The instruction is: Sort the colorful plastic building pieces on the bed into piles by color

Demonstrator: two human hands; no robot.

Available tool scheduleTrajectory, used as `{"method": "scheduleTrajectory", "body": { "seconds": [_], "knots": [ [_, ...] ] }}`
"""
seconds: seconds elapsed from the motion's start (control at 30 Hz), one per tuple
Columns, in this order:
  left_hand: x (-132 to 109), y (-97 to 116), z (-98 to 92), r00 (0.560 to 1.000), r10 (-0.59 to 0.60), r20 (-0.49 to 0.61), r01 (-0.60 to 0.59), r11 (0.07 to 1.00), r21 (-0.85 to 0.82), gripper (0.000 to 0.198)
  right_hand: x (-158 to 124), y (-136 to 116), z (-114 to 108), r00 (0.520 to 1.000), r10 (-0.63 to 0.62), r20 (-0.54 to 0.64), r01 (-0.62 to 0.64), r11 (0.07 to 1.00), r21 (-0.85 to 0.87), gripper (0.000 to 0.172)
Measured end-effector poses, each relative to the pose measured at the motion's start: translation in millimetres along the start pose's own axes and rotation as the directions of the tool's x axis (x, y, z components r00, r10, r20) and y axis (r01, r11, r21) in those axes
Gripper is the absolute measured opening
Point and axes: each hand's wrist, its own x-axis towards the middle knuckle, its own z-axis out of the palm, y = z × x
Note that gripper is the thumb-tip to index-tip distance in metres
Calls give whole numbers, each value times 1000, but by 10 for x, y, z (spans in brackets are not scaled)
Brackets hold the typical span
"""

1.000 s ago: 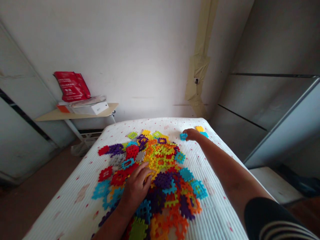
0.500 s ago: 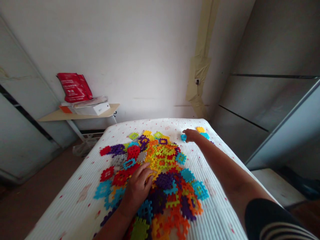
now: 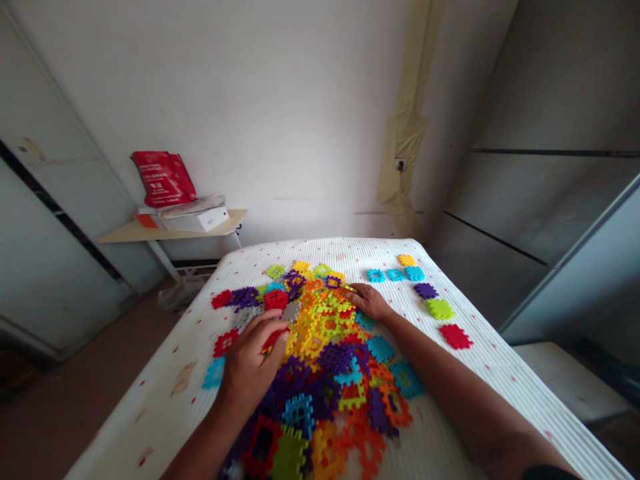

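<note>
A sparsely furnished room in a home, not a workplace.

A heap of bright interlocking plastic toy tiles [image 3: 325,347] lies spread over a surface under a white ribbed cover [image 3: 350,250] dotted with small red marks; whether it is a bed or a table cannot be told. Behind it stands a bare white-painted wall [image 3: 280,100] with a strip of beige tape [image 3: 407,133] running down it. A small wooden side table [image 3: 150,232] against the wall holds a red bag [image 3: 164,177] and a white box [image 3: 197,219]. Plain grey panels [image 3: 550,200] close in the right side, and the floor [image 3: 75,387] is brown.
</note>
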Motion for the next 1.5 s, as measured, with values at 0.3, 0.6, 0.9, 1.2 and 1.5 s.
{"method": "scheduleTrajectory", "body": {
  "seconds": [0.3,0.6,0.9,1.2,1.5],
  "knots": [
    [-541,-1300,-211,826,-561,-50,563,818,117,45,-144,-139,182,996,92,14,-89,906,413,41],
    [-613,-1088,-4,764,-642,62,645,759,-85,50,-315,-553,69,995,-77,-65,96,928,361,33],
    [-643,-969,30,747,-656,107,633,652,-418,49,-559,-1019,95,964,-266,-1,261,945,196,31],
    [-603,-865,-17,769,-635,74,579,643,-500,45,-695,-1418,109,900,-418,122,413,908,64,18],
    [-640,-958,-5,750,-661,13,591,662,-460,44,-783,-1622,24,866,-476,153,440,871,219,13]
  ]
}}
